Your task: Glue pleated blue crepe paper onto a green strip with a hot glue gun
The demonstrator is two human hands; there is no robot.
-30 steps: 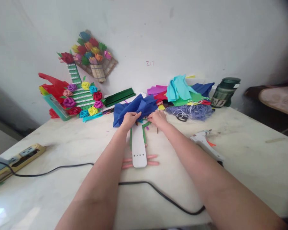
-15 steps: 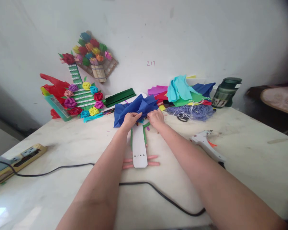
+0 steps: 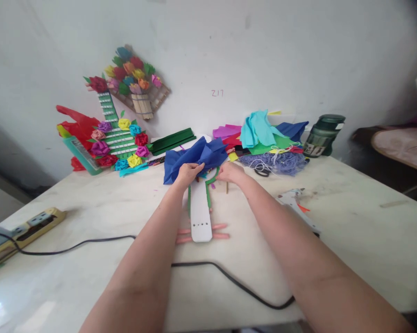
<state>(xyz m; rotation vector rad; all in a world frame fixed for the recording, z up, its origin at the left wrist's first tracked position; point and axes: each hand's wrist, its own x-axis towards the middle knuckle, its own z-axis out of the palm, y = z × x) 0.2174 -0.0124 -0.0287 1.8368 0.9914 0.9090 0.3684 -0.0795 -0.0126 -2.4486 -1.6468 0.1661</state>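
Observation:
A sheet of deep blue crepe paper (image 3: pixel 208 152) lies crumpled over the far part of a guitar-shaped cutout. The cutout's white neck (image 3: pixel 200 208) points toward me, edged in green, with dots and pink rolled sticks (image 3: pixel 221 236) at its near end. My left hand (image 3: pixel 189 175) pinches the gathered near edge of the blue paper. My right hand (image 3: pixel 232 173) is apart from the paper, beside the cutout's green curved edge, fingers pressed together; what they hold, if anything, is hidden. Small scraps lie below it.
Right of my arms lies a white glue gun (image 3: pixel 295 203). A black cord (image 3: pixel 229 277) crosses the table to a power strip (image 3: pixel 38 226). Behind are coloured papers (image 3: pixel 259 132), purple shreds (image 3: pixel 285 163), scissors (image 3: pixel 262 171), a dark bottle (image 3: pixel 324 134) and a flower-trimmed guitar (image 3: pixel 120 138).
My right hand has let go of the blue paper and drawn slightly right, uncovering more of the green edge. My left hand stays on the paper. The view has shifted slightly.

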